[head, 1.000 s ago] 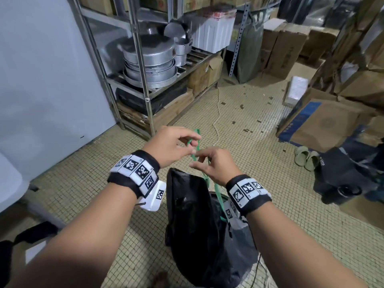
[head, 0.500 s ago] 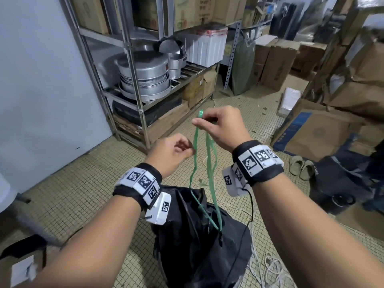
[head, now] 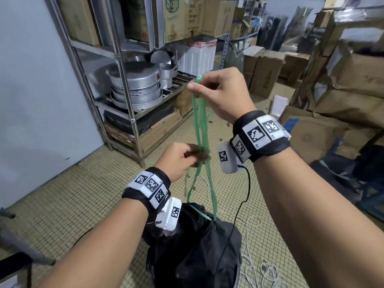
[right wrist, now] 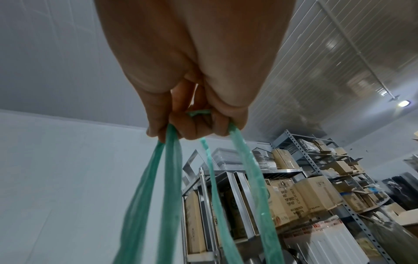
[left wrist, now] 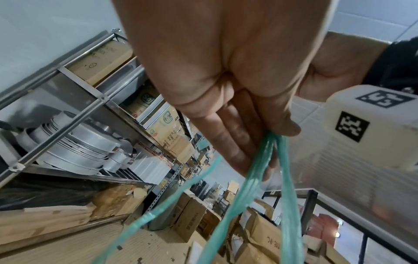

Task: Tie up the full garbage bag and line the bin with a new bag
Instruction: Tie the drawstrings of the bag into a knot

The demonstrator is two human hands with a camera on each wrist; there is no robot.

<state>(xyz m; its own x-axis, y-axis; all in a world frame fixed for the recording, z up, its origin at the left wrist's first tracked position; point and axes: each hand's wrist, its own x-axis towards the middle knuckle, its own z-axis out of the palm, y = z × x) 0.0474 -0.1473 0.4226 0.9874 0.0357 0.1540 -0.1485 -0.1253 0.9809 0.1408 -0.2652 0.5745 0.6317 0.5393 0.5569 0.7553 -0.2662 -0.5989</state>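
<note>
While the black garbage bag [head: 199,252] sits on the tiled floor [head: 83,196] below both forearms, its mouth is drawn in by green drawstrings [head: 200,125]; what it holds is hidden by the dark plastic. From the bag's top the drawstrings rise between the two hands. The right hand [head: 220,94] is raised high, fingers curled, pinching the strings' upper end, a short green tip poking out above the thumb. The left hand [head: 182,156] is lower, just above the bag, its thumb and fingers pinching the strands partway down where they cross. To the left, a metal shelf rack [head: 128,113] carries stacked aluminium pans [head: 135,84] and a white ribbed tub [head: 197,57], with cardboard boxes [head: 264,69] beyond. White cord [head: 255,258] lies loose on the floor beside the bag.
</note>
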